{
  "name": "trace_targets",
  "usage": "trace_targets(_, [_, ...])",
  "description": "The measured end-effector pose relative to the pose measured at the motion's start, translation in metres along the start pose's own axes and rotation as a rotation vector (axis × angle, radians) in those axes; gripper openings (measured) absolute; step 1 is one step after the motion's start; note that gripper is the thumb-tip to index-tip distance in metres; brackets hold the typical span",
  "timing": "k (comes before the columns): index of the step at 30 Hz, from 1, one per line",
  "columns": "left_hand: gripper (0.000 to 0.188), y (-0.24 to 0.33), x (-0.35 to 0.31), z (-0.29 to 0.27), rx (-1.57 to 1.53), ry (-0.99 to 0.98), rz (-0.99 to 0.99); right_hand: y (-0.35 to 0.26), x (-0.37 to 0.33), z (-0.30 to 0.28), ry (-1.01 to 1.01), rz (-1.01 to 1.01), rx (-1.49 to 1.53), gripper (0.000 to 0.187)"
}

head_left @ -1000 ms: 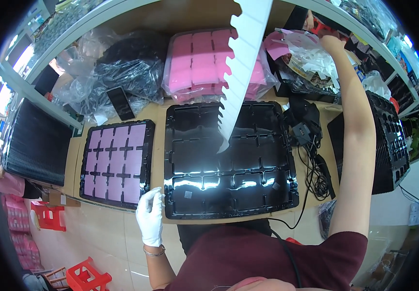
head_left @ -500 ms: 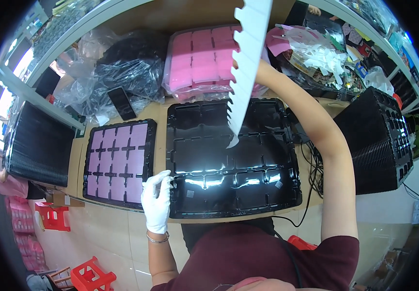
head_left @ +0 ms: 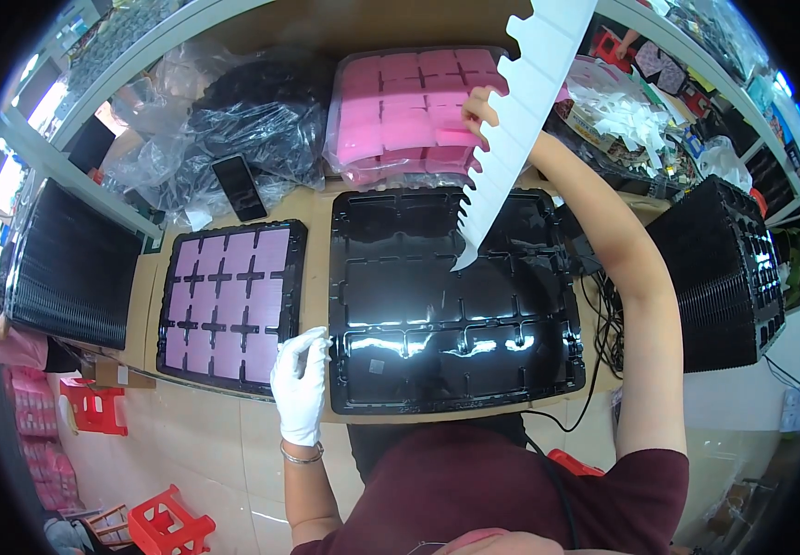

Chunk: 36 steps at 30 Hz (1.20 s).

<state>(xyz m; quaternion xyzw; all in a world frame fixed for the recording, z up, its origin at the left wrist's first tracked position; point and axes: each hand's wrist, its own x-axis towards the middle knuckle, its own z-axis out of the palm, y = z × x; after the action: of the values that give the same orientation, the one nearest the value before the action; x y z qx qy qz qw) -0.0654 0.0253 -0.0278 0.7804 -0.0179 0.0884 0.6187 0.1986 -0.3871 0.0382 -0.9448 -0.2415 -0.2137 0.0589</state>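
Observation:
A black plastic compartment tray [head_left: 400,287] lies before me. My left hand [head_left: 296,393], in a white glove, is closed at its left edge, fingertips against or close to the rim; anything between them is hidden. My right hand [head_left: 479,113] is bare and reaches over the tray to a plastic-wrapped stack of pink pads [head_left: 390,97]. Its fingers are curled, and a white strip with a jagged left edge [head_left: 522,120] hangs in front, hiding the rest of that hand. I cannot tell whether the hand touches the strip.
Left stands a black tray filled with purple-pink pads [head_left: 231,305], below a phone [head_left: 239,188]. Stacks of black trays rise at the left [head_left: 76,264] and right [head_left: 714,277]. A black cable [head_left: 594,379] runs beside the tray. A co-worker in pink [head_left: 16,342] is at far left.
My right hand's fingers now show beside the jagged strip, which has shifted right. The whole view has also slid slightly, so the trays appear a little further right. My left hand stays by the rim.

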Motion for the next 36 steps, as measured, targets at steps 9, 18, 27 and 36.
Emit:
trace_targets(9, [0.045, 0.014, 0.087, 0.047, -0.219, -0.157, 0.048, -0.069, -0.036, -0.054, 0.446, -0.059, 0.47, 0.011])
trace_targets(18, [0.059, 0.011, 0.159, 0.095, -0.917, -0.512, -0.376, -0.125, -0.126, -0.077, 0.354, -0.025, 0.402, 0.017])
trace_targets(27, [0.047, 0.02, 0.128, 0.085, -0.64, -0.265, -0.338, -0.075, -0.18, -0.037, 0.064, 0.913, 1.681, 0.029])
trace_targets(36, [0.032, 0.017, 0.127, 0.076, -0.857, -0.183, -0.524, -0.096, -0.171, -0.024, 0.138, 0.823, 1.984, 0.026])
